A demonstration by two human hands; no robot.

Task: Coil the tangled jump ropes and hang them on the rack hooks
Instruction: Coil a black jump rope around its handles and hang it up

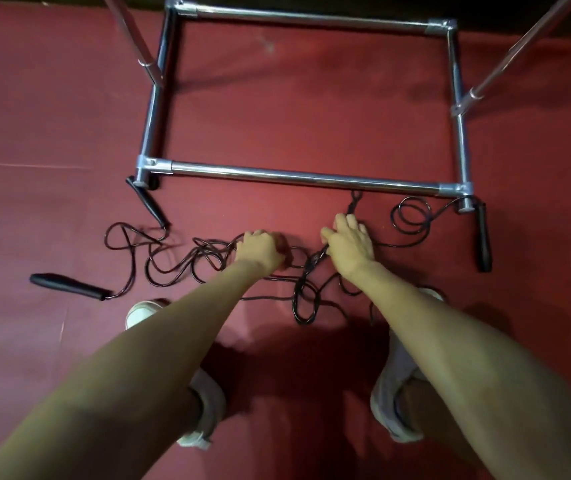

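Item: tangled jump ropes (208,252), black cord, on red carpet (52,116) just in front of the rack (294,176) front bar; one handle (147,202) at the rack's left foot, another (483,237) at its right foot. Step in hand, as judged: untangling, ahead of any coiling; left hand (260,249) curled down and grasping cord in the knot, right hand (348,242) pinching a twisted strand near the bar. Next move likely calls for drawing the strands apart to free one rope; no container shows, and the rack's hooks are out of view
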